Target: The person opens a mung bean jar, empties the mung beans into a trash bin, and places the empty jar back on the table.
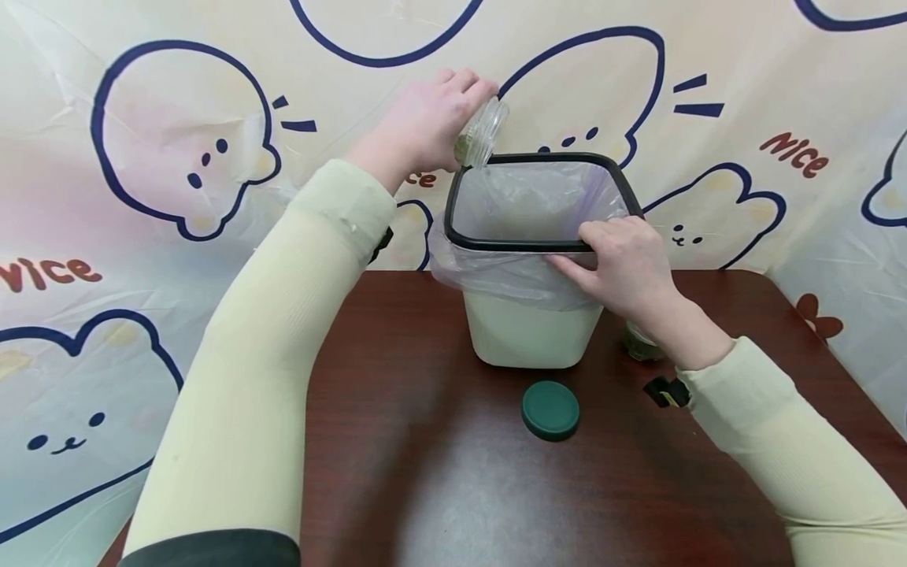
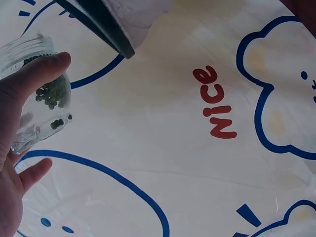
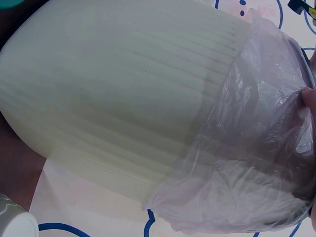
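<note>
My left hand (image 1: 425, 122) grips a clear glass jar (image 1: 484, 130), tilted over the back left corner of a bin's rim. In the left wrist view, small green beads or beans (image 2: 53, 93) lie inside the jar, with my thumb across its side. The cream trash bin (image 1: 531, 331) has a black rim (image 1: 524, 246) and stands upright on the table. A translucent bin liner (image 1: 489, 276) is folded over that rim. My right hand (image 1: 631, 264) holds the bin's front right rim, fingers over the top and thumb against the liner outside.
A round green lid (image 1: 550, 409) lies on the dark wooden table (image 1: 397, 441) in front of the bin. Partly hidden behind my right wrist, a small glass container (image 1: 641, 346) stands right of the bin. A cartoon-printed cloth (image 1: 212, 299) hangs behind.
</note>
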Available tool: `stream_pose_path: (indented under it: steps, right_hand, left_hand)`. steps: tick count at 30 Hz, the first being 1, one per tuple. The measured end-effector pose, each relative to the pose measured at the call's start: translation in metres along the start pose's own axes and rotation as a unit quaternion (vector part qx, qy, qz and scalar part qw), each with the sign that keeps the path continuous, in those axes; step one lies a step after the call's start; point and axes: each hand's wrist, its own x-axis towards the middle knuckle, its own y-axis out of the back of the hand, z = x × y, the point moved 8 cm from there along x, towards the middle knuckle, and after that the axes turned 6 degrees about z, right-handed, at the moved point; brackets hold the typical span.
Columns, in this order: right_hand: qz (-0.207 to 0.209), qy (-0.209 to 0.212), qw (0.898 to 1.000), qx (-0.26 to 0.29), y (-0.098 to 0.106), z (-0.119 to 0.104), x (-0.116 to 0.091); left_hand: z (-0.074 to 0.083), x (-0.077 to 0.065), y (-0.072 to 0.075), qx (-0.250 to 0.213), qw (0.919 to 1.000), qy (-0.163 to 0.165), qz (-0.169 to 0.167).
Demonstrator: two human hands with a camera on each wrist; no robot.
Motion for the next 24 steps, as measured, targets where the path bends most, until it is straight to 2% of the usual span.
stream_pose_path:
  steps: [5,6,8,12,14,21,24]
  right_hand:
    - [-0.003,0.0,1.0,-0.001,0.0,0.0,0.0]
    - [-0.003,0.0,1.0,-0.001,0.0,0.001,0.0]
    - [-0.003,0.0,1.0,-0.003,0.0,0.001,0.001]
    - [-0.005,-0.001,1.0,-0.004,0.0,0.002,0.001]
    - [-0.004,-0.001,1.0,-0.003,0.0,0.002,0.0]
    - [-0.005,-0.003,1.0,0.0,-0.003,0.001,-0.001]
    - [-0.004,-0.002,1.0,0.0,-0.003,0.001,-0.001]
  left_hand:
    - [-0.006,0.002,0.017,0.02,0.9972,0.034,0.063]
    - [-0.006,0.003,0.019,0.019,0.9969,0.036,0.067]
    - [-0.003,0.004,0.019,0.01,0.9982,0.024,0.055]
    - [0.01,0.005,0.006,0.001,0.9995,-0.025,-0.018]
    - [0.014,0.004,0.0,0.006,0.9987,-0.036,-0.037]
    - [0.012,0.002,-0.004,-0.001,0.9992,-0.036,-0.017]
    - [0.009,0.002,0.003,0.002,0.9991,-0.037,0.019]
